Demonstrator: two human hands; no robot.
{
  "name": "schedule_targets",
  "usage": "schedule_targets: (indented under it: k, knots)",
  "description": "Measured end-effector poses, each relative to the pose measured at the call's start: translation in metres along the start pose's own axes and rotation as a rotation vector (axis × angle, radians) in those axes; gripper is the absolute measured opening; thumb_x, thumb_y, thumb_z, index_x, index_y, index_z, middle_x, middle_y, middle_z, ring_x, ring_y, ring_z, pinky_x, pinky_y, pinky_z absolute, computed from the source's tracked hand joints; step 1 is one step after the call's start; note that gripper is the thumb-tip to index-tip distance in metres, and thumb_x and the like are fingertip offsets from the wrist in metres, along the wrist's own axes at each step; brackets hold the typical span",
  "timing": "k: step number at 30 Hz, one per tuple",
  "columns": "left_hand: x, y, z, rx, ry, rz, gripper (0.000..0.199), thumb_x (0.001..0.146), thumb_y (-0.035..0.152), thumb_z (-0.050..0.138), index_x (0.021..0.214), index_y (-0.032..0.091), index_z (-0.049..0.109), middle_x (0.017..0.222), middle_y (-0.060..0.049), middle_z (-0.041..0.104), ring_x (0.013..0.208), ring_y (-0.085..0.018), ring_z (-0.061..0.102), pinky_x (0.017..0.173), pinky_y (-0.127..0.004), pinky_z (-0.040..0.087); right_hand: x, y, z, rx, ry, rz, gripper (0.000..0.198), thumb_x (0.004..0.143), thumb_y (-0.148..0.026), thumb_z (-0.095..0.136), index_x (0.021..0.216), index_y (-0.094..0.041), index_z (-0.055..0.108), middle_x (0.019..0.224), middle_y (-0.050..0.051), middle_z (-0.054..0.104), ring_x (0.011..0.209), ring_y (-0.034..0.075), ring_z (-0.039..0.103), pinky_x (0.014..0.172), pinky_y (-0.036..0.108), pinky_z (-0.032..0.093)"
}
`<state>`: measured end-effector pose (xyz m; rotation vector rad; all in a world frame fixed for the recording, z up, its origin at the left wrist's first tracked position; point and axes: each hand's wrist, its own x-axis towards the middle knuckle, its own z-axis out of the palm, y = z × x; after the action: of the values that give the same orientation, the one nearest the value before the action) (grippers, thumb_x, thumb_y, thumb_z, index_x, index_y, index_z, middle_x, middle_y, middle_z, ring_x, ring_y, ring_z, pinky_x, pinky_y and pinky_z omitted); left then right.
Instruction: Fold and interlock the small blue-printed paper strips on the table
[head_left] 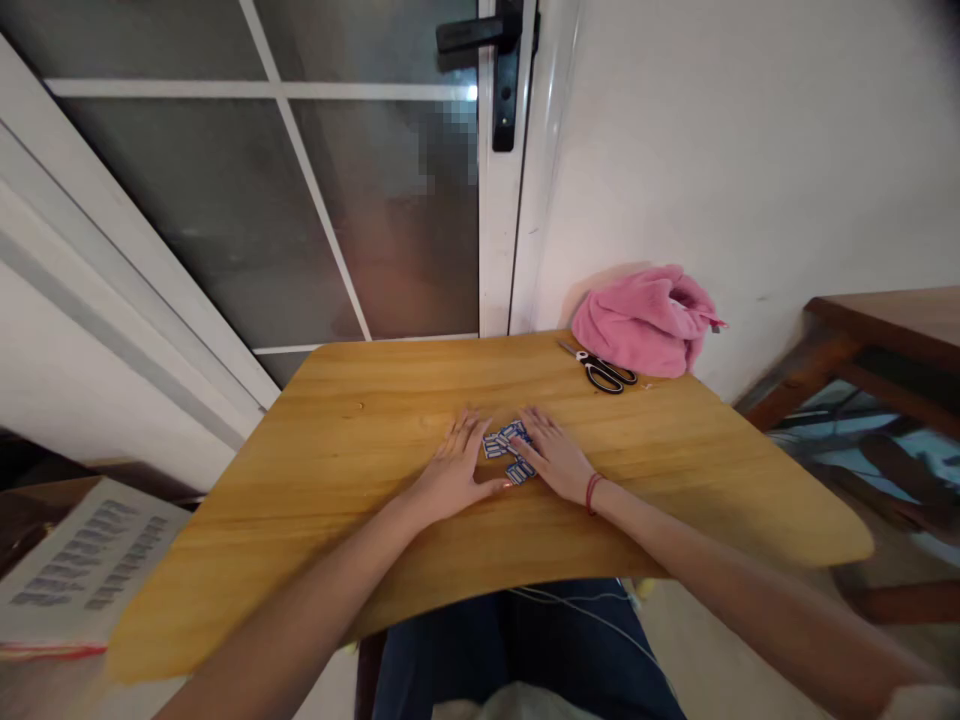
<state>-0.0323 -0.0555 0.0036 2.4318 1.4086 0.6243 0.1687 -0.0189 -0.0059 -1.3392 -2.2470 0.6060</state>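
Observation:
Several small blue-and-white pieces (493, 445) with striped markings, like flat patches or cards, lie in a loose cluster on the wooden table (390, 390). To their left, my left hand (454, 475) rests palm down, fingers spread and blurred, the thumb reaching to the lowest piece. My right hand (559, 460) lies over the right side of the cluster with its fingers stretched out, covering part of some pieces. A red cord circles my right wrist. Neither hand grips anything. What the pieces are exactly is too small to tell.
Black-handled scissors (609, 374) lie near the table's back right, beside a bunched pink cloth (645, 325) against the wall. A glazed door (375, 220) with a black handle (476, 35) stands behind. A printed box (86, 560) is at lower left, a wooden bench (885, 330) at right.

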Motion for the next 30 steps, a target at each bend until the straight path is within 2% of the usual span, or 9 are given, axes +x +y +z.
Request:
schedule_targets:
  k: [4,9,13,16,18,21,23,27,30]
  knots:
    - [0.000,-0.003,0.008,0.081,-0.011,-0.031,0.101,0.067,0.069,0.050,0.141,0.014,0.011,0.148,-0.017,0.013,0.136,-0.030,0.002,0.110,-0.049,0.011,0.009,-0.008,0.009,0.694,-0.001,0.019,0.064,0.084,-0.058,0.033,0.139,-0.024,0.029,0.142,0.002,0.032,0.132,0.018,0.027,0.111,0.038,0.020]
    - [0.014,0.010,0.024,0.089,-0.013,-0.060,0.105,0.064,0.070,0.052,0.141,0.013,0.009,0.148,-0.017,0.012,0.136,-0.030,0.005,0.110,-0.049,0.014,0.021,0.000,0.020,1.196,0.052,0.135,0.054,0.081,-0.051,0.046,0.130,-0.031,0.042,0.134,0.000,0.045,0.128,0.016,0.035,0.110,0.038,0.023]
    - [0.035,0.018,0.032,0.032,-0.038,-0.095,0.098,0.069,0.062,0.054,0.140,0.009,0.011,0.147,-0.020,0.012,0.136,-0.031,0.008,0.109,-0.049,0.017,0.039,-0.004,0.022,1.349,0.090,0.178,0.039,0.080,-0.047,0.044,0.112,-0.027,0.057,0.118,0.002,0.059,0.114,0.018,0.051,0.101,0.037,0.037]
    - [0.046,0.016,0.027,-0.035,-0.060,-0.003,0.083,0.074,0.050,0.055,0.139,0.014,0.019,0.147,-0.016,0.018,0.136,-0.029,0.013,0.109,-0.048,0.021,0.052,-0.006,0.018,1.505,0.232,0.290,0.028,0.075,-0.040,0.051,0.094,-0.022,0.061,0.093,0.003,0.068,0.097,0.019,0.060,0.092,0.035,0.043]
    - [0.047,0.014,0.018,-0.082,-0.070,0.068,0.073,0.075,0.038,0.056,0.137,0.017,0.025,0.145,-0.012,0.024,0.135,-0.026,0.019,0.109,-0.045,0.023,0.057,-0.005,0.017,1.575,0.341,0.337,0.026,0.071,-0.038,0.055,0.090,-0.021,0.060,0.085,0.004,0.068,0.087,0.019,0.061,0.084,0.034,0.046]
    - [0.041,0.014,0.008,-0.119,-0.073,0.119,0.066,0.073,0.027,0.057,0.134,0.021,0.032,0.141,-0.009,0.033,0.132,-0.025,0.026,0.109,-0.045,0.024,0.059,-0.002,0.021,1.632,0.435,0.356,0.026,0.067,-0.037,0.058,0.087,-0.021,0.058,0.083,0.004,0.067,0.081,0.019,0.061,0.077,0.034,0.047]
    - [0.037,0.015,0.007,-0.129,-0.054,0.121,0.064,0.074,0.030,0.058,0.133,0.023,0.034,0.139,-0.009,0.035,0.131,-0.026,0.027,0.109,-0.046,0.024,0.059,-0.002,0.025,1.653,0.464,0.346,0.025,0.064,-0.034,0.060,0.087,-0.022,0.057,0.083,0.003,0.067,0.083,0.018,0.061,0.079,0.033,0.047]
    - [0.036,0.011,0.019,-0.103,0.021,0.056,0.059,0.079,0.041,0.054,0.131,0.020,0.035,0.136,-0.012,0.037,0.128,-0.027,0.030,0.106,-0.050,0.026,0.059,-0.008,0.028,1.696,0.449,0.371,0.028,0.062,-0.032,0.061,0.089,-0.022,0.055,0.082,0.002,0.067,0.086,0.017,0.061,0.084,0.032,0.045]
    - [0.040,0.004,0.025,-0.074,0.046,0.072,0.045,0.084,0.035,0.046,0.126,0.019,0.040,0.131,-0.012,0.043,0.124,-0.025,0.035,0.105,-0.047,0.030,0.058,-0.009,0.025,1.706,0.431,0.413,0.025,0.067,-0.035,0.057,0.088,-0.022,0.054,0.084,0.003,0.068,0.089,0.018,0.061,0.085,0.033,0.045]
